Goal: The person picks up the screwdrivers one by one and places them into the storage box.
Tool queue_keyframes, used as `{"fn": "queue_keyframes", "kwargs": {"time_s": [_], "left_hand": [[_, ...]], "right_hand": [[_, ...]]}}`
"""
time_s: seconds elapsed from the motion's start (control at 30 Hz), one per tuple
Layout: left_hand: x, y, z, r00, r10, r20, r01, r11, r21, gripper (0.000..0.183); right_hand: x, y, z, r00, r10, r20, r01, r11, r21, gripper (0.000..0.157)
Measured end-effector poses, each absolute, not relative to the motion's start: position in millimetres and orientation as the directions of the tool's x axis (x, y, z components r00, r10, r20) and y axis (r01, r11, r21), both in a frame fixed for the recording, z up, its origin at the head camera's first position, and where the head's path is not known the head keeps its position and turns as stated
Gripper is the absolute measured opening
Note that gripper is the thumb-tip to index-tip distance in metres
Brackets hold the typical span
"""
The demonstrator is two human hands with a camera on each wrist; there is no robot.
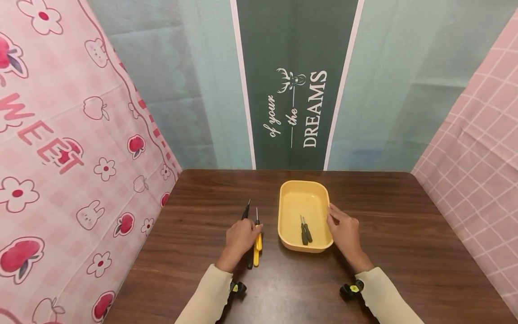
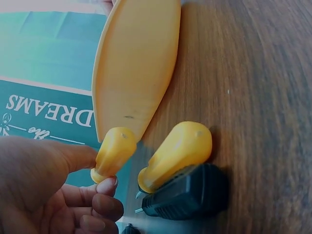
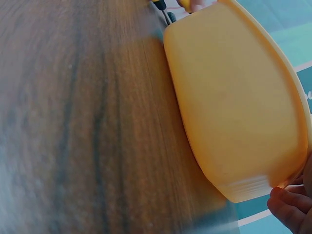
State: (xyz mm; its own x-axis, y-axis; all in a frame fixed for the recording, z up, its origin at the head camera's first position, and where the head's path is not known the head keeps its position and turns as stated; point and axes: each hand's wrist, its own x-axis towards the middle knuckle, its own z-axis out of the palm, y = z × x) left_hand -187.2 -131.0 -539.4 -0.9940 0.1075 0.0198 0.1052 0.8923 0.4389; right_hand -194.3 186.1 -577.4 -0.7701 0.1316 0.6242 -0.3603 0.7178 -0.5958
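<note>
Your L hand (image 1: 242, 234), lower ctr of the head view, has its grip pinched on a yellow screwdriver (image 2: 116, 152); another yellow one (image 2: 180, 151) & a black one (image 2: 190, 192) are just beside it, on the worktop (image 1: 194, 216). Your R hand (image 1: 345, 229), lower R of ctr, has its grip on the yellow tray's (image 1: 291, 202) R rim; 2 dark screwdrivers (image 1: 306, 231) lie inside, nr the tray's btm edge in frame.
</note>
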Motion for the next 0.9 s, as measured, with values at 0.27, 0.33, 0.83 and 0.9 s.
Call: {"fn": "queue_keyframes", "kwargs": {"time_s": [0.27,0.33,0.83,0.9], "left_hand": [[-188.4,-128.0,-540.6,-0.989,0.136,0.053,0.145,0.892,0.428,0.053],[-188.4,-126.8,-539.7,-0.989,0.137,0.052,0.146,0.891,0.430,0.053],[-188.7,-119.3,-534.4,-0.986,0.154,0.067,0.167,0.880,0.445,0.054],[-189.2,-118.6,-533.9,-0.986,0.155,0.066,0.169,0.883,0.439,0.053]], "right_hand": [[-194.1,186.7,-582.0,-0.764,0.136,0.631,-0.364,0.717,-0.595,0.026],[-193.8,186.5,-582.9,-0.765,0.137,0.629,-0.363,0.715,-0.597,0.026],[-191.6,184.8,-583.2,-0.773,0.152,0.616,-0.352,0.705,-0.615,0.026],[-191.1,184.5,-582.5,-0.770,0.152,0.619,-0.354,0.705,-0.614,0.026]]}}
